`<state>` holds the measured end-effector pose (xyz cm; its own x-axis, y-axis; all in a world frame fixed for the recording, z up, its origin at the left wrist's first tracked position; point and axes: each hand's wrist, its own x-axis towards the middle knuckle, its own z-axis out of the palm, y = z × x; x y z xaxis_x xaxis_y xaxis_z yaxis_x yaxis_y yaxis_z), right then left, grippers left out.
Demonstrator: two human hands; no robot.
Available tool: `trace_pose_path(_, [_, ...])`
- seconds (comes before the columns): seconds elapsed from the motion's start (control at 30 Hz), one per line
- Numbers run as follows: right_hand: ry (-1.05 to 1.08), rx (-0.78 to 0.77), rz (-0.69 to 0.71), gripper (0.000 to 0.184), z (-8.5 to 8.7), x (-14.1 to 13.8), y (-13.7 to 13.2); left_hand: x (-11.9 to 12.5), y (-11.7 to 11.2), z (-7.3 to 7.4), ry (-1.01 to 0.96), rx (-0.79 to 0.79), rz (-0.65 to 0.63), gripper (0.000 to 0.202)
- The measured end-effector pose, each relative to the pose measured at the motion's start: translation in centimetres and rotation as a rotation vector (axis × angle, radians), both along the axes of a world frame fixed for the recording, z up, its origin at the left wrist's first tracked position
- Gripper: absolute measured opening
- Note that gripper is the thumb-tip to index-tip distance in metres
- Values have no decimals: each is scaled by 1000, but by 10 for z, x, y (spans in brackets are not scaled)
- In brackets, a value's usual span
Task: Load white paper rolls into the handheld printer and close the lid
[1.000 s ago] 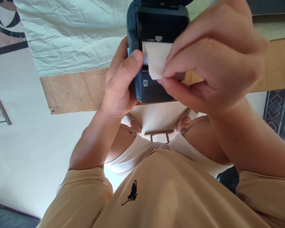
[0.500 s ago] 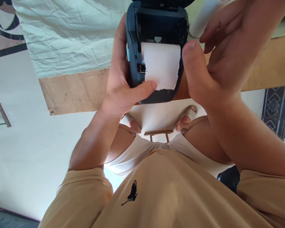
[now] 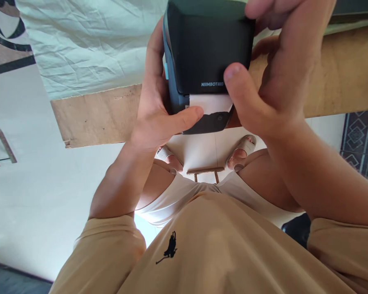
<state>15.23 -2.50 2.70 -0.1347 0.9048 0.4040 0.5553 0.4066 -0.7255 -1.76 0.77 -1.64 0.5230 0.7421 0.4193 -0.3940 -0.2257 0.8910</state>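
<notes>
View: head camera, the only one.
Printer: one, held over the near edge of the desk (image 3: 104, 114); the dark body (image 3: 199, 127) shows below its cover (image 3: 214, 49), which lies over the top. Full latching cannot be confirmed.
Left hand (image 3: 153, 116): grip closed round the printer's left side, thumb on the paper strip (image 3: 216, 103).
Right hand (image 3: 283, 77): thumb on the cover's right edge, a fingertip at its upper corner; remaining fingers partly hidden, so whether the grip clasps or merely presses cannot be told.
Closing the cover: judged the step in hand. Recommended: keep the strip flat and straight under the left thumb, press both sides evenly, keep skin out of the seam, check for a firm seat.
Count: one printer, one cover, one exposed strip, two hands, one cloth (image 3: 88, 49), two sandals (image 3: 247, 145).
</notes>
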Motion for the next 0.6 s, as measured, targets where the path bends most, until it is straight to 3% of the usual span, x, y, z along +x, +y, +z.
trace_pose_path(0.1, [-30, 133, 14, 56, 5, -3, -1, 7, -8, 4, -203, -124, 74, 59])
trace_pose_path(0.27, [83, -50, 223, 70, 4, -5, 2, 9, -18, 13, -177, -284, 101, 25])
trace_pose_path(0.6, [65, -106, 342, 68, 7, -1, 6, 6, -16, 15, -204, -308, 71, 27])
